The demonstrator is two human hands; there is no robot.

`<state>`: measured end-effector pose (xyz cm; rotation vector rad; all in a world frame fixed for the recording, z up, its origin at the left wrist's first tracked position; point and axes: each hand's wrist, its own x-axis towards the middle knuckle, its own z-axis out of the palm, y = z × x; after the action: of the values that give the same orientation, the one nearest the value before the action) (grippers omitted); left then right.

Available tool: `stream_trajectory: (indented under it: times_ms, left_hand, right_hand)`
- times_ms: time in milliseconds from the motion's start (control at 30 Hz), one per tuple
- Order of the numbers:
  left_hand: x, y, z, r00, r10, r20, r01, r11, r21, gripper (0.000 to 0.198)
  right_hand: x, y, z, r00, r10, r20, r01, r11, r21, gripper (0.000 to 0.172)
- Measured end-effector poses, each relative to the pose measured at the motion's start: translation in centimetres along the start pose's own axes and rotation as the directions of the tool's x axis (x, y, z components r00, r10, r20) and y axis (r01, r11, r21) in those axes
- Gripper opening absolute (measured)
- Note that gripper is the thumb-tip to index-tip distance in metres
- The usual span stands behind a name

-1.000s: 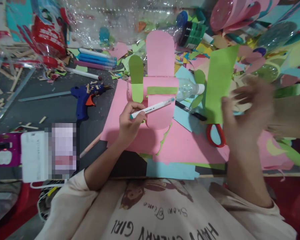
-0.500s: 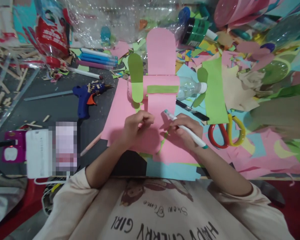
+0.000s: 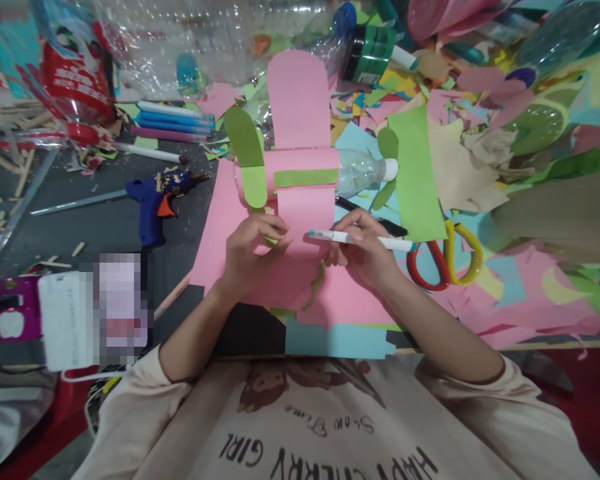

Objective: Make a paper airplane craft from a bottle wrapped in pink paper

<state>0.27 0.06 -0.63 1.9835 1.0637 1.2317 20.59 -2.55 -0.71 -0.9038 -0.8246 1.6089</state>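
Observation:
My right hand (image 3: 363, 250) grips a white marker pen (image 3: 387, 241) with a teal end pointing left, over the lower pink wing. My left hand (image 3: 253, 253) is at that wing's left edge, fingers loosely curved, with a gap between thumb and forefinger; whether it touches the wing is unclear. Above both hands lies a paper-covered bottle model (image 3: 300, 160), shaped like a plane. It has a long pink wing (image 3: 299, 100), a green strip (image 3: 306, 177), a green tail piece (image 3: 253, 163) and green propeller blades by the white cap (image 3: 391, 169). Pink paper sheets (image 3: 275, 287) lie underneath.
A blue glue gun (image 3: 153, 210) lies left, near several markers (image 3: 175, 123). Scissors with red and yellow handles (image 3: 465, 260) and a black pen (image 3: 393, 227) are right. A red-labelled bottle (image 3: 77, 83), a green-labelled jar (image 3: 370, 53) and paper scraps line the back.
The marker has swung from a slant to nearly level, its teal end lower. My left thumb has extended toward the wing, widening the gap to the forefinger. The whole view has shifted slightly.

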Motion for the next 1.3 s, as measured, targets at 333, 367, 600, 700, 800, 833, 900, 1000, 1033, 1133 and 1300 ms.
stream_trajectory:
  times_ms: [333, 367, 600, 700, 800, 833, 900, 1000, 1033, 1133, 1300]
  left_hand:
    - [-0.4, 2.1, 0.7, 0.894, 0.240, 0.378, -0.386, 0.841, 0.379, 0.020]
    - [-0.5, 2.2, 0.7, 0.893, 0.217, 0.394, -0.381, 0.832, 0.404, 0.023]
    - [-0.8, 2.4, 0.6, 0.859, 0.100, 0.502, -0.305, 0.888, 0.345, 0.043]
    - [-1.0, 2.5, 0.5, 0.864, 0.085, 0.496, -0.248, 0.929, 0.274, 0.042]
    - [-0.9, 2.4, 0.6, 0.871, 0.174, 0.460, -0.287, 0.939, 0.189, 0.033]
    - [-0.8, 2.5, 0.7, 0.870, 0.214, 0.443, -0.313, 0.936, 0.163, 0.030]
    - [-0.7, 2.5, 0.9, 0.866, 0.271, 0.419, -0.358, 0.923, 0.143, 0.027]
    - [-0.7, 2.7, 1.1, 0.861, 0.296, 0.414, -0.400, 0.896, 0.191, 0.024]
    - [-0.7, 2.8, 1.0, 0.858, 0.296, 0.420, -0.409, 0.888, 0.210, 0.024]
    - [-0.6, 2.9, 0.3, 0.859, 0.296, 0.418, -0.417, 0.879, 0.233, 0.026]
    - [0.2, 2.9, -1.6, 0.928, 0.201, 0.312, -0.263, 0.950, 0.171, 0.030]
  right_hand:
    - [-0.5, 0.7, -0.2, 0.937, 0.261, 0.232, -0.253, 0.965, -0.068, 0.035]
    - [-0.5, 0.6, -0.2, 0.935, 0.267, 0.234, -0.256, 0.964, -0.076, 0.034]
    - [-0.7, -0.5, -0.4, 0.905, 0.313, 0.289, -0.294, 0.950, -0.110, 0.023]
    - [-0.6, -1.1, -0.7, 0.892, 0.301, 0.337, -0.286, 0.954, -0.092, 0.019]
    - [-0.6, -1.7, -1.1, 0.881, 0.275, 0.385, -0.260, 0.961, -0.092, 0.015]
    - [-0.6, -1.9, -1.3, 0.876, 0.270, 0.401, -0.248, 0.963, -0.105, 0.014]
    - [-0.6, -2.3, -1.4, 0.867, 0.266, 0.421, -0.227, 0.964, -0.142, 0.013]
    - [-0.7, -2.7, -1.3, 0.864, 0.262, 0.431, -0.200, 0.962, -0.184, 0.015]
    - [-0.7, -2.9, -1.3, 0.859, 0.269, 0.435, -0.199, 0.960, -0.199, 0.017]
    - [-0.5, -4.0, -2.2, 0.889, 0.191, 0.415, -0.132, 0.977, -0.167, 0.015]
    - [0.1, -6.5, -4.9, 0.950, -0.261, 0.170, 0.279, 0.955, -0.096, 0.010]
